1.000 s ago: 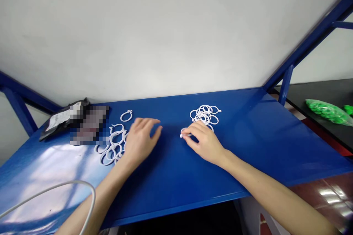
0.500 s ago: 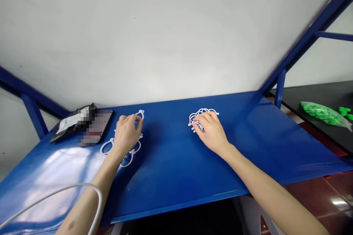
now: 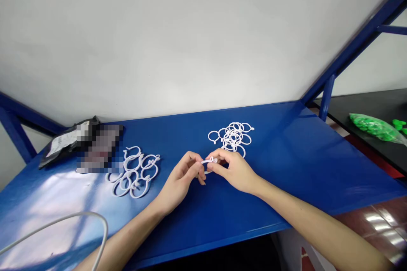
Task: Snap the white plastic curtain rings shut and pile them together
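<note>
Between my two hands, over the middle of the table, is a white plastic curtain ring [image 3: 206, 161] with a small eyelet. My left hand [image 3: 178, 181] pinches its left side between thumb and fingers. On the ring's right side, near the eyelet, my right hand [image 3: 237, 171] is closed in a pinch. The fingers hide much of the ring. A spread of similar white rings [image 3: 131, 170] lies to the left of my left hand; several look opened. Just beyond my right hand, a denser pile of white rings [image 3: 233, 136] overlaps on the tabletop.
The blue table [image 3: 197, 233] meets a pale wall [image 3: 197, 42]. A black plastic package [image 3: 68, 139] and a partly blurred flat dark object [image 3: 108, 148] lie at left. A white cable [image 3: 57, 221] crosses the lower left. Green pieces in a clear bag [image 3: 375, 127] rest on a black surface at right.
My hands have left the two groups of rings and come together nearer the front middle, now holding one ring between them. Both groups are more fully visible.
</note>
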A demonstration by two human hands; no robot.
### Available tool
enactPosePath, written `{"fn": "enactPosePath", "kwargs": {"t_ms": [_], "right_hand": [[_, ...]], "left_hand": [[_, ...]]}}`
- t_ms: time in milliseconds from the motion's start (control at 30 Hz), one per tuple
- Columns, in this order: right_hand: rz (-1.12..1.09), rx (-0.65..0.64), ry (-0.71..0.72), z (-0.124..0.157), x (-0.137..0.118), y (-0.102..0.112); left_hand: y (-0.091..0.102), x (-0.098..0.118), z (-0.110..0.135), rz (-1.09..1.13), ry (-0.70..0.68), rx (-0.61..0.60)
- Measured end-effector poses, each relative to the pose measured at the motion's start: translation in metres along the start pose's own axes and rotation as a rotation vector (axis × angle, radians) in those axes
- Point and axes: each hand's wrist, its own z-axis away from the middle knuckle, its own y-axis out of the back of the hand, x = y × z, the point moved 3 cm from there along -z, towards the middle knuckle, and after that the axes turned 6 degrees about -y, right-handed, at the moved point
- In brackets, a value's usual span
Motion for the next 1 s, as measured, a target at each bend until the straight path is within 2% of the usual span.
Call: {"fn": "enactPosePath", "kwargs": {"t_ms": [200, 467, 700, 833, 1000], "right_hand": [[-0.219, -0.102, -0.102, -0.002, 0.004, -0.006], [-0.411, -0.181, -0.173, -0.006, 0.010, -0.007], [-0.415, -0.103, -0.207, -0.008, 0.011, -0.005], [-0.378, -0.031, -0.141, -0.009, 0.012, -0.001], [-0.204, 0.040, -0.051, -0.008, 0.010, 0.002]], "left_hand": [[0.005, 0.000, 0.000, -0.230, -0.012, -0.004], [0.005, 0.005, -0.001, -0.281, -0.009, 0.073], [0.007, 0.002, -0.001, -0.272, -0.014, 0.108], [0.008, 0.001, -0.002, -0.290, -0.015, 0.141], [0.007, -0.001, -0.002, -0.262, -0.036, 0.141]]}}
